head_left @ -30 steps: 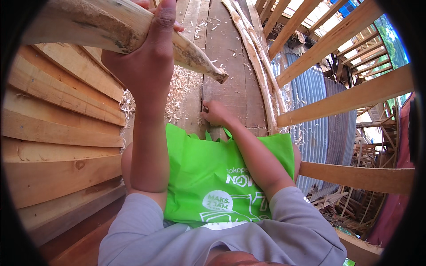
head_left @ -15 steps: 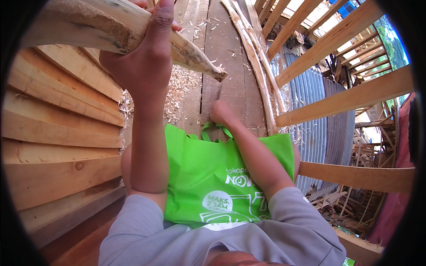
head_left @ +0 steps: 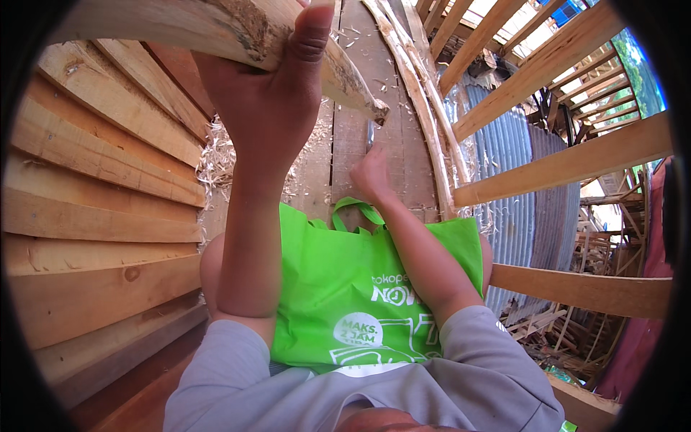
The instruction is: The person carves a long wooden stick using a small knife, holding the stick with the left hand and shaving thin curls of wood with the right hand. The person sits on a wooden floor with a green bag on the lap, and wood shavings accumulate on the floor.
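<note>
left: plank wall [head_left: 108, 176] | floor: brown boards [head_left: 414, 173] | right: slatted railing [head_left: 561, 168], corrugated metal [head_left: 507, 230] | daylight upper right

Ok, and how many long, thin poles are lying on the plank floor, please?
2. The left pole and the right pole lie side by side along the right of the plank floor, by the slatted railing. Others may be hidden behind the held wood.

left: overlapping plank wall [head_left: 101, 216] | right: wooden rails [head_left: 568, 163] | beyond rails: grey corrugated sheets [head_left: 507, 230]
</note>
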The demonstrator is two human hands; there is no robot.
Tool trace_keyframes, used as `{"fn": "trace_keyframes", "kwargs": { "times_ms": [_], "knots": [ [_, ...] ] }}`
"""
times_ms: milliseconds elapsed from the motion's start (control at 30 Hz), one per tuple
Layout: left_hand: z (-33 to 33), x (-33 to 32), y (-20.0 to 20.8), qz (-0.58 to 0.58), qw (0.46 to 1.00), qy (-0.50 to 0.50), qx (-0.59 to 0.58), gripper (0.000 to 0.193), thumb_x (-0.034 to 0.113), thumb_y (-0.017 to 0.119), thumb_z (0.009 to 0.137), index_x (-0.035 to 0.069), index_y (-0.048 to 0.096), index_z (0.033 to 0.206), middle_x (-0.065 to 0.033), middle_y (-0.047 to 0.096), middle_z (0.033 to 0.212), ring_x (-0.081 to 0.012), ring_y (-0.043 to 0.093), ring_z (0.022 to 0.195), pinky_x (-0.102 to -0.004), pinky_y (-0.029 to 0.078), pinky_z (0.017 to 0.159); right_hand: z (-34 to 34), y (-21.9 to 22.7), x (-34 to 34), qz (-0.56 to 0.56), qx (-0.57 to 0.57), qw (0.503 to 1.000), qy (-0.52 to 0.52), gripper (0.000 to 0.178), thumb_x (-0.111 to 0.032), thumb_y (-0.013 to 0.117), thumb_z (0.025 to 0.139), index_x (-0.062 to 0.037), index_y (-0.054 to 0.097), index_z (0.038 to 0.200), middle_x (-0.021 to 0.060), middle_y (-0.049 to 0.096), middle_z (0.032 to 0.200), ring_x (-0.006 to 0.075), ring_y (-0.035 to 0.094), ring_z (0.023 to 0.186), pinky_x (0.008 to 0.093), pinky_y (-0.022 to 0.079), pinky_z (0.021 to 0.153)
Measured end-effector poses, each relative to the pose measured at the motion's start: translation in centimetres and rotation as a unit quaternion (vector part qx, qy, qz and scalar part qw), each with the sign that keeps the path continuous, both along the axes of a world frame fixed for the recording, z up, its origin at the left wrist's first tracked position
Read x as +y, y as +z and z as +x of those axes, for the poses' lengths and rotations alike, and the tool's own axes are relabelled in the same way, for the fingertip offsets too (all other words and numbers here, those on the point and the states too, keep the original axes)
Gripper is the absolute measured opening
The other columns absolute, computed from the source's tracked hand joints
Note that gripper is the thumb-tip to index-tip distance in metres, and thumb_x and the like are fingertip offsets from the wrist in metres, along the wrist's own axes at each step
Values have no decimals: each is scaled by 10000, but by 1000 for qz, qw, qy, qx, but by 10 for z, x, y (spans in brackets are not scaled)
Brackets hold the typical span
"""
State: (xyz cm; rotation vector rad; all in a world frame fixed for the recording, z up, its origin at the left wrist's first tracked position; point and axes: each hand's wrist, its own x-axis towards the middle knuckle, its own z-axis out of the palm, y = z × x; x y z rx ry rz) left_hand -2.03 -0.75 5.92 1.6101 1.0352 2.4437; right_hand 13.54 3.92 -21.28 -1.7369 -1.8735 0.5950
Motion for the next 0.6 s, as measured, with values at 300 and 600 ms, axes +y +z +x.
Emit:
{"fn": "trace_keyframes", "kwargs": {
  "times_ms": [300,600],
  "knots": [
    [8,16,-6,83,996,-11,40,434,119,691,949,-6,412,1258,-83,592,1017,-137,590,877,-255,505,751,26,-58,50,48,-31,997,-47,465,-27,596,820,85,489,1259,304,559,1150,471,535,1148,507,440,952],
    [9,11,-6,59,998,18,21,396,70,697,917,-6,439,1208,-95,606,968,-151,619,832,-275,533,737,4,-10,33,-96,-3,966,238,596,-2,530,819,95,405,1393,341,548,1170,483,528,1146,486,433,1016]
  ]
}}
